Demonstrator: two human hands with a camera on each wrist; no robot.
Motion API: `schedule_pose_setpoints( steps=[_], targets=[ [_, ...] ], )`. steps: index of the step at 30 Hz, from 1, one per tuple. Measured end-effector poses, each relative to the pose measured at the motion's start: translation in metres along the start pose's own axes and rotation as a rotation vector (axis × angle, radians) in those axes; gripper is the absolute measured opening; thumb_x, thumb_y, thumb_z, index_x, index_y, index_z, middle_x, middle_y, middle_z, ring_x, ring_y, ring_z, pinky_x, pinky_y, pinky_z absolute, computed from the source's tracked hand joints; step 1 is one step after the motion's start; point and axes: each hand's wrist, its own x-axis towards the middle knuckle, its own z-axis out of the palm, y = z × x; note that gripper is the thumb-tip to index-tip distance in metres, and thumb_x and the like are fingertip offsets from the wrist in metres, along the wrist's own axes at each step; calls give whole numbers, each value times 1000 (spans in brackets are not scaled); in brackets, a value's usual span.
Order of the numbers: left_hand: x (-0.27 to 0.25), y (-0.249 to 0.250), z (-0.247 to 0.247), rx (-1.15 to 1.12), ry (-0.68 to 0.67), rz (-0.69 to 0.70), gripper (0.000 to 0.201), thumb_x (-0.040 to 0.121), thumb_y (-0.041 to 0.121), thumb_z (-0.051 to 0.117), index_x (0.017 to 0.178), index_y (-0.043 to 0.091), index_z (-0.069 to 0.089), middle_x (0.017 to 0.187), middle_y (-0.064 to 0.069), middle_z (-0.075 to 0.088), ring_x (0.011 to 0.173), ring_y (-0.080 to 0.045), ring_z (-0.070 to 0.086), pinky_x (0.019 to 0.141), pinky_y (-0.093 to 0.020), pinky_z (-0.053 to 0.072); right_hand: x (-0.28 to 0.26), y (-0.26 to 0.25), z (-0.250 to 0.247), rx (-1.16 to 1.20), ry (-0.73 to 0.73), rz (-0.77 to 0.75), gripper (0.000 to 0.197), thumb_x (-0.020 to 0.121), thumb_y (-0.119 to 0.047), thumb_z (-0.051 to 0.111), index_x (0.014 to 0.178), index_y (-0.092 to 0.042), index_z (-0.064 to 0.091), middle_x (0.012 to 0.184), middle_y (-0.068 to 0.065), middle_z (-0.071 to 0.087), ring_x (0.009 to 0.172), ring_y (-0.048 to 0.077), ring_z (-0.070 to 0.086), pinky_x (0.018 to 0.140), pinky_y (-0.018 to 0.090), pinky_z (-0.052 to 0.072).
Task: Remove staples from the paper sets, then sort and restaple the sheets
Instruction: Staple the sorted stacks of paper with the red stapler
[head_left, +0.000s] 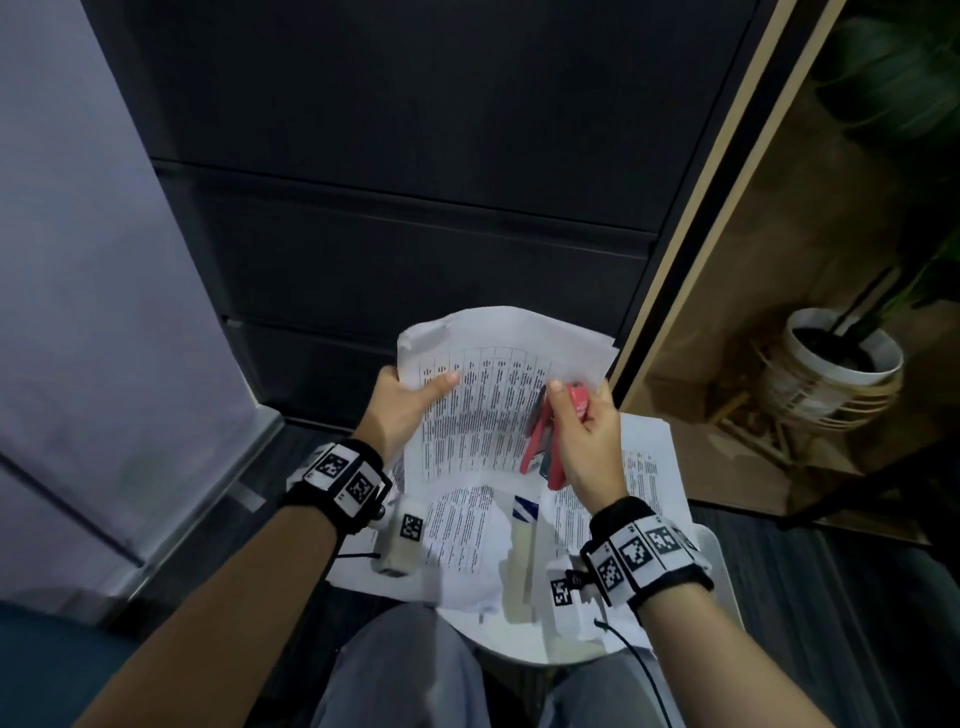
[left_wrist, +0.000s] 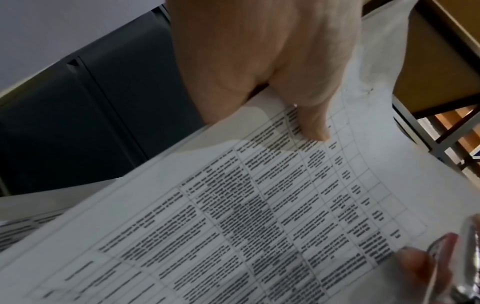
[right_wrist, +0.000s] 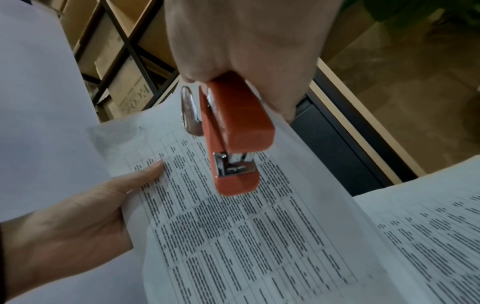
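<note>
Both forearms reach forward from the seated person's lap, each wrist wrapped in a black band set with black-and-white marker tiles. The left hand is raised at the left side, its thumb laid flat over the top face of the printed sheet while the other fingers lie behind it, so the paper is pinched at its edge. The right hand is held up just beside it, fingers curled round the red stapler, the thumb set along its side. The stapler's mouth points away from the wrist, over the sheet.
</note>
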Motion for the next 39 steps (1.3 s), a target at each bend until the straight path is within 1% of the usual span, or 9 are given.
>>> schedule_pose_setpoints(
  steps=[5,8,15,20,24,27,29,32,39],
  targets=[
    [13,1,-3,35,-11,-33,92,51,59,86,122,9,55,114,-8,68,103,-22,68,89,-44,54,8,-33,-13,185,255,-82,26,99,-23,50,112,-1,43,75,6,61,50,6,62,47,23,50],
    [18,0,-4,91,-48,-34,89,54,59,86,122,11,55,115,-7,68,104,-22,67,90,-45,54,22,-84,-24,272,484,-315,24,102,-24,45,106,0,46,69,-7,59,52,-3,60,48,13,45],
    [1,13,16,132,-158,11,75,60,54,83,113,7,61,106,-9,71,95,-22,70,84,-42,56,50,-117,-21,169,373,-391,21,96,-41,49,84,-25,54,77,9,62,74,30,66,73,45,56],
    [-11,22,28,146,-214,76,48,74,36,77,104,0,65,99,-16,72,91,-29,71,83,-48,57,42,-104,-1,185,192,-322,44,99,-38,49,77,0,49,67,24,54,56,34,53,57,33,48],
    [-18,32,34,174,-225,142,27,83,21,71,94,-3,68,86,-17,71,79,-31,69,78,-46,57,38,-109,6,216,203,-310,40,100,-28,50,63,-19,38,49,-14,42,48,6,42,55,21,41],
    [-25,38,42,175,-268,165,35,84,21,71,87,-14,63,84,-28,67,74,-40,64,71,-49,52,37,-115,13,265,185,-310,40,99,-30,51,62,-21,38,52,-11,42,52,12,45,55,34,45],
    [-29,38,48,178,-323,158,55,80,31,74,76,-19,53,72,-32,58,58,-39,51,55,-46,40,35,-119,17,273,188,-300,44,99,-26,52,59,-21,36,48,-14,37,46,5,40,51,23,41],
    [-30,38,56,196,-349,140,49,79,35,74,63,-3,47,53,-12,34,45,-19,27,47,-39,18,32,-125,20,290,222,-300,47,99,-22,52,56,-20,34,43,-14,35,41,0,36,46,14,36],
    [-33,40,65,234,-346,117,39,85,19,70,49,23,53,45,9,38,37,-7,27,38,-20,22,40,-125,19,366,246,-266,45,98,-33,53,58,-19,37,55,4,38,55,28,42,55,41,44]
  ],
)
